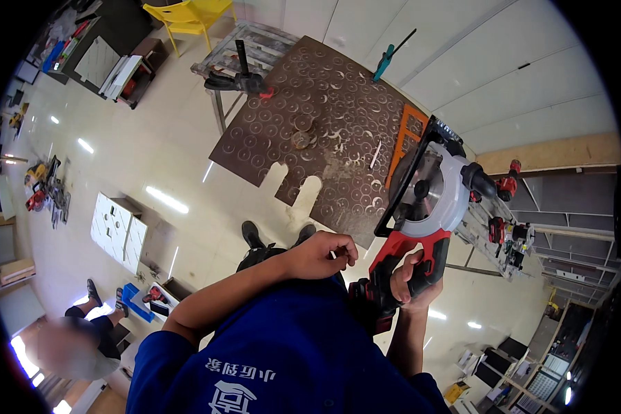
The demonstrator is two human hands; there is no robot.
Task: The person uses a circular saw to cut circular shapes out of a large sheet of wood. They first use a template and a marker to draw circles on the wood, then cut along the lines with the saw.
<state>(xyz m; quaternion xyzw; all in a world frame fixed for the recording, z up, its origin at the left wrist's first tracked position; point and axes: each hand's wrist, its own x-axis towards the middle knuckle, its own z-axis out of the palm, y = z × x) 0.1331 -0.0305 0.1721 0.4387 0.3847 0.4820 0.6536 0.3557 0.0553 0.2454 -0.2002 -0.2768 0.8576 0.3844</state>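
My right hand (pixel 415 281) is wrapped round the rear handle of a red, black and grey cordless circular saw (pixel 455 200). The saw is tilted on its side, its round blade (pixel 429 181) showing beside the black base plate. In front of my body, my left hand (pixel 323 255) is loosely curled with nothing visible in it. Ahead lies a dark brown board (pixel 283 124), covered in ring-shaped marks, with rounded slots cut into its near edge. On the board are an orange straightedge (pixel 398 148), a white pencil-like stick (pixel 375 154) and small round wood pieces (pixel 301 131).
A black clamp-like tool (pixel 240 81) grips the board's left side. A teal-handled tool (pixel 384 63) is at the far edge. Red and black power tools (pixel 498 231) stand on a rack at right. White panelled boxes (pixel 119 231) and another person (pixel 83 345) are at left.
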